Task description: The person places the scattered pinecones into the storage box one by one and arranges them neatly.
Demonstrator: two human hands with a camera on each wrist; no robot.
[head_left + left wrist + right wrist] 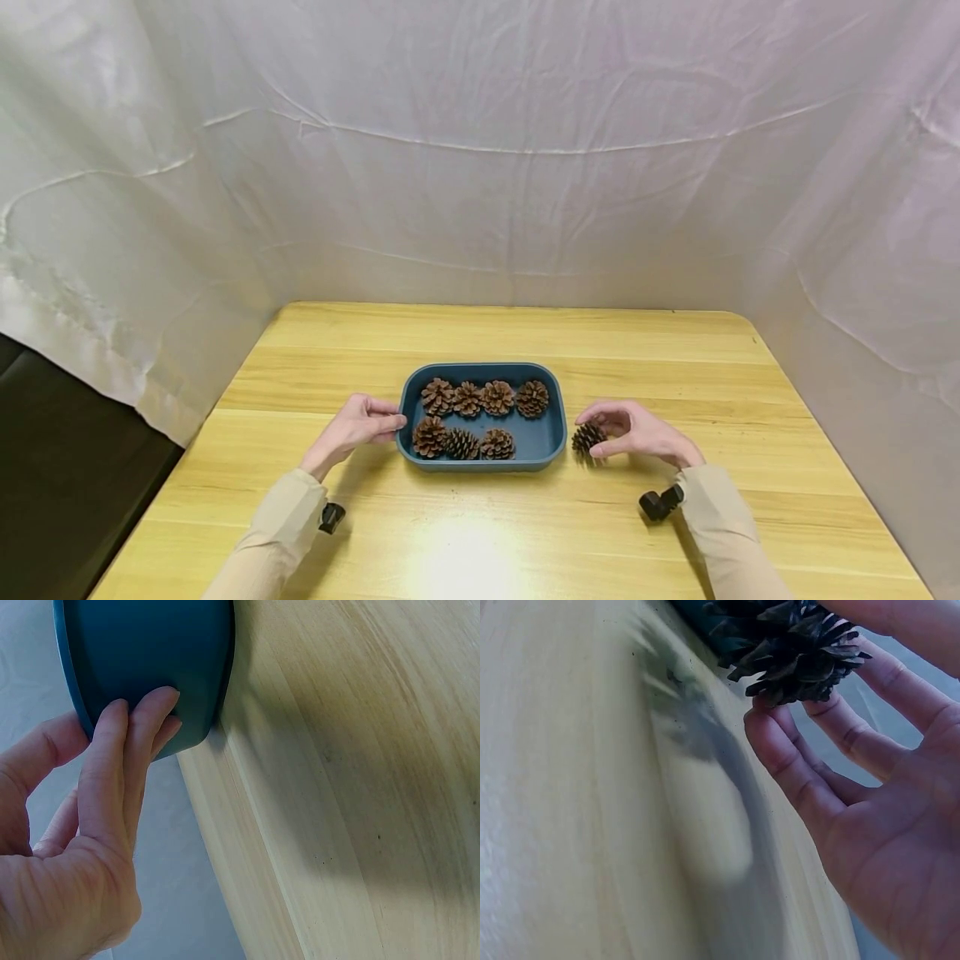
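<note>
A dark blue rectangular tray lies on the wooden table with several brown pine cones set in two rows inside. At its left end my left hand pinches the rim, the thumb over the edge and the fingers against the outer wall. Just beyond the tray's right end, my right hand holds another pine cone between thumb and fingers. That cone is darker than most in the tray, and its shadow falls on the table below it. The rear row reaches the right side; the front row ends near the middle.
The pale wooden table has rounded far corners. White cloth hangs behind it and along both sides. A dark surface shows at the lower left. Black wrist mounts sit under both sleeves.
</note>
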